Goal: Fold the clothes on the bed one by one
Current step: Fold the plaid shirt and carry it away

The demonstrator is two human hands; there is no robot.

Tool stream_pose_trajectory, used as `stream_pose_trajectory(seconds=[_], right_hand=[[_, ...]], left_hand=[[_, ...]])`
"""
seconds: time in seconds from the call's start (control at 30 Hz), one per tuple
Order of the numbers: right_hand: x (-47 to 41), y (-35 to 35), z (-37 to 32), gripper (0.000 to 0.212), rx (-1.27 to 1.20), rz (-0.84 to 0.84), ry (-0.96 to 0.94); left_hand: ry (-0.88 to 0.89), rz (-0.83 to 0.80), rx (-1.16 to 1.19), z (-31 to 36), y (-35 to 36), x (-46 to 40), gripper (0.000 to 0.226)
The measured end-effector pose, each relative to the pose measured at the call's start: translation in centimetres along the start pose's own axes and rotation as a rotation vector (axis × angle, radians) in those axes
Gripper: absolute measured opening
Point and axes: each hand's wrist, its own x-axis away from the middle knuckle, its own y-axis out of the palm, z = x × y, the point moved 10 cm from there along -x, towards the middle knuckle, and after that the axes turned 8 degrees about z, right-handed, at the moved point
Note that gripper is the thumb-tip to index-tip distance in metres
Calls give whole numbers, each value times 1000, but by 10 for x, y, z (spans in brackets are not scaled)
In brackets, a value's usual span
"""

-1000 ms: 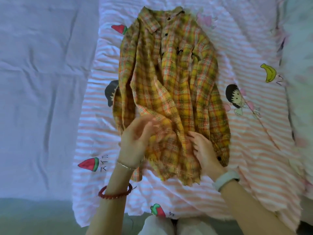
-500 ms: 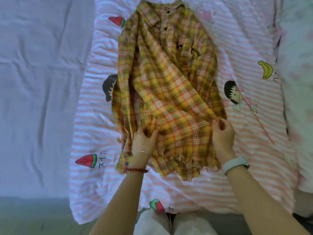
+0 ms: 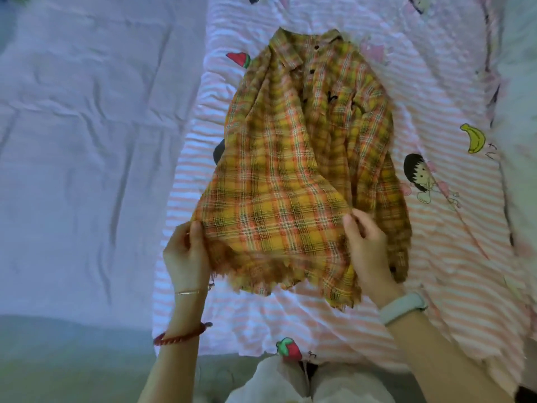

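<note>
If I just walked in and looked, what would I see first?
First the yellow and orange plaid shirt, spread in the middle of the pink striped sheet with its collar at the far end. Both hands hold its frayed near hem: the left hand grips the left corner and the right hand pinches the right side. Cartoon prints dot the sheet, like the banana to the right.

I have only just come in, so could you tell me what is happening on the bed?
A person is folding a plaid shirt spread on a pink striped blanket. The left hand and right hand each pinch the frayed bottom hem, lifting one panel. The collar end lies flat, farther away.
</note>
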Motion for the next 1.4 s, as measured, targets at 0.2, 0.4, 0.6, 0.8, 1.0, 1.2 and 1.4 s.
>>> stream_pose_trajectory(seconds=[0.2, 0.4, 0.6, 0.8, 1.0, 1.2, 1.4], right_hand=[[49, 61, 32, 36, 272, -238, -19], [50, 78, 17, 31, 471, -243, -176], [31, 40, 31, 42, 721, 17, -213], [5, 16, 77, 28, 890, 41, 95], [-12, -31, 65, 15, -105, 177, 196], [7, -45, 99, 20, 292, -3, 185], [3, -40, 122, 46, 347, 116, 297]], left_hand=[[20, 161, -201, -25, -71, -44, 12], [-119, 10, -603, -71, -46, -32, 45], [532, -129, -465, 1, 43, 38, 35], [338, -640, -126, 7, 141, 92, 26], [-320, -1004, 32, -27, 215, 131, 41], [-685, -939, 123, -48, 245, 154, 34], [-399, -953, -81, -32, 254, 160, 39]])
